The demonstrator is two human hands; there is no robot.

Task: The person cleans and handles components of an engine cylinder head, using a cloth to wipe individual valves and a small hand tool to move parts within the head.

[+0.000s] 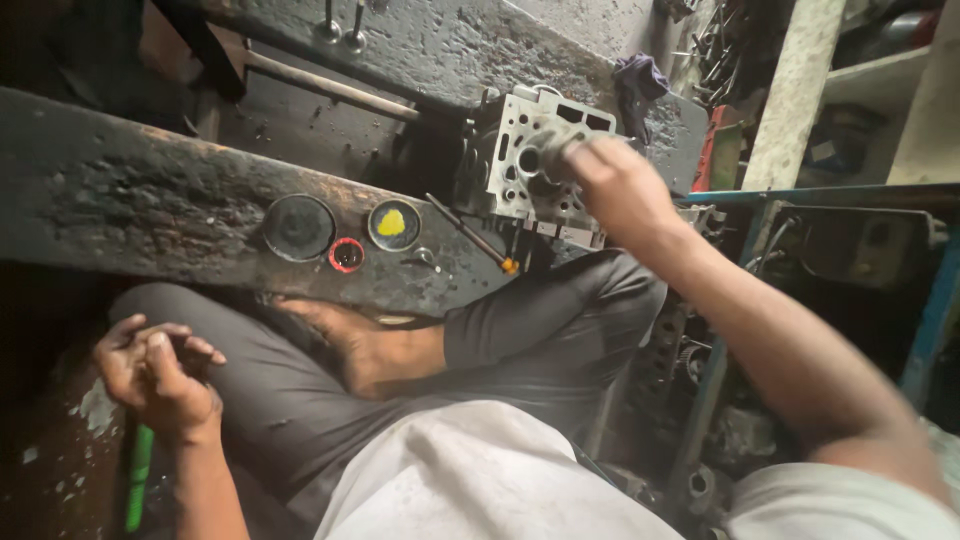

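Observation:
I sit cross-legged in grey trousers behind a dark, greasy wooden plank (150,200). My right hand (615,185) reaches forward and presses against a grey metal cylinder head (525,165) that stands tilted at the far end of the plank; whether the fingers hold something small is unclear. My left hand (155,370) rests low at my left knee, fingers loosely curled, with nothing visible in it. A thin rod with an orange tip (475,240) lies on the plank just left of the cylinder head.
On the plank sit a round dark lid (298,227), a small red-rimmed cap (346,254) and a tin with yellow paste (393,224). A green-handled tool (138,475) lies by my left knee. Blue metal framing (930,310) and engine parts crowd the right.

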